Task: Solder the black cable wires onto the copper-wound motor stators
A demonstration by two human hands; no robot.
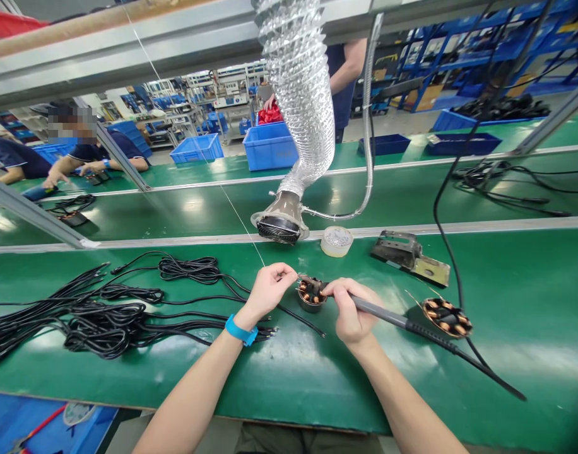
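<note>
Left hand (270, 289) pinched a thin wire (241, 224); wound stator (312, 295) sat at its 3 o'clock; right hand (354, 311) gripped the soldering iron (383, 311) pen-style; light, steady tip contact seemed advisable

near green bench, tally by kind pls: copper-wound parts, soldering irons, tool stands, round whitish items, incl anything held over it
Copper-wound parts: 2
Soldering iron, in the right hand: 1
Tool stand: 1
Round whitish item: 1
Total: 5
</note>
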